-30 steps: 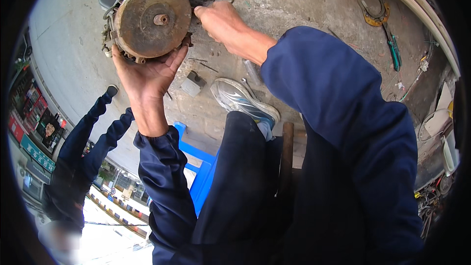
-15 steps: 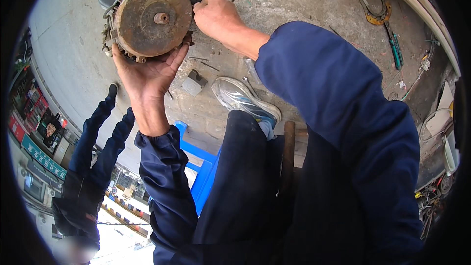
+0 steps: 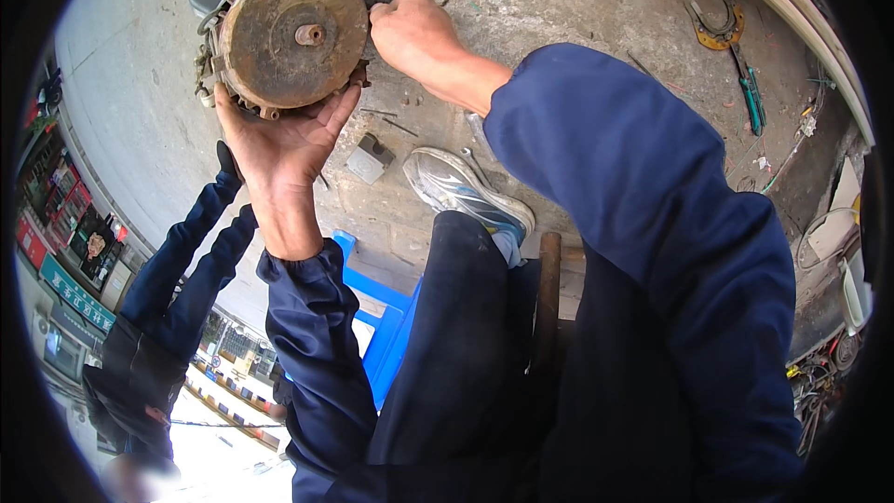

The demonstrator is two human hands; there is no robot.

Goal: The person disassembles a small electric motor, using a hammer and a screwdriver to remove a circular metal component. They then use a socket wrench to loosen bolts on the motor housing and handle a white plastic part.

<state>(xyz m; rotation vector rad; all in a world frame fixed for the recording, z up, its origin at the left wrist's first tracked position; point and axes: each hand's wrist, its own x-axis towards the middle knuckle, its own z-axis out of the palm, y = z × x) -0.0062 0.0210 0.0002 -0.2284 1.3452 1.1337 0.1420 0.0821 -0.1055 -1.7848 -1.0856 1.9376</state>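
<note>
A rusty engine-like machine [image 3: 295, 35] rests on the concrete at the upper left. It has a round brown disc facing me, a short shaft stub in its middle, and lugs and fittings round its rim. My left hand [image 3: 284, 144] cups its lower edge, thumb on the left side and fingers on the right, the fingertips partly hidden. At the machine's right side my right hand [image 3: 415, 33] is closed, its fingertips by the rim. Whatever those fingers grip is hidden by the hand.
Below the machine lie a small grey block [image 3: 370, 159] and thin rods [image 3: 391, 120]. A blue stool [image 3: 382, 345] stands by my leg. A green-handled tool [image 3: 751, 102] and a yellow horseshoe-shaped part [image 3: 720, 30] lie at right. Another person [image 3: 154, 345] walks at left.
The machine has shifted very slightly to the right, and my right hand moved a little with it. The other person at left has taken a step.
</note>
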